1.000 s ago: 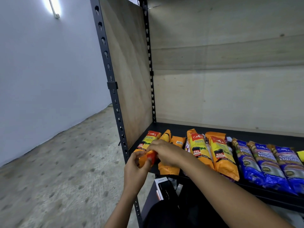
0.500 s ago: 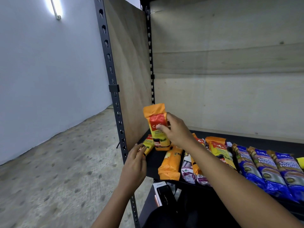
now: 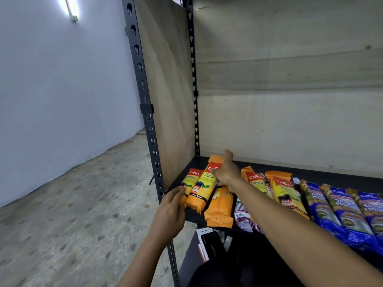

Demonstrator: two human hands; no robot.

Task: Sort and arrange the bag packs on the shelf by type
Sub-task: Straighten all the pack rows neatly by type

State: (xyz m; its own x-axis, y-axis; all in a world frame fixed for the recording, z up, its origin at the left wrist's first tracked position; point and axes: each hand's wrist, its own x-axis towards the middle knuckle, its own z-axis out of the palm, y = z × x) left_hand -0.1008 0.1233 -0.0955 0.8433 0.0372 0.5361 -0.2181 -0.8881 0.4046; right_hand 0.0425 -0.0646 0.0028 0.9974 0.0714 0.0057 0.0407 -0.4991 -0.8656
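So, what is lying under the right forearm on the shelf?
Under the right forearm a purple and white pack shows partly on the shelf, beside a face-down orange pack. The arm covers the rest.

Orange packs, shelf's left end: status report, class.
Right hand laying orange pack beside leftmost orange pack. Left hand steadying that one. Nothing blocking.

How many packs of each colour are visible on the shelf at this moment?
Orange packs: 5 (two at far left under the hands, one lying face-down, two right of the right arm)
Blue packs: 3
White-and-purple packs: 1, partly hidden by the arm
Total: 9 visible; the frame's right edge cuts the row off.
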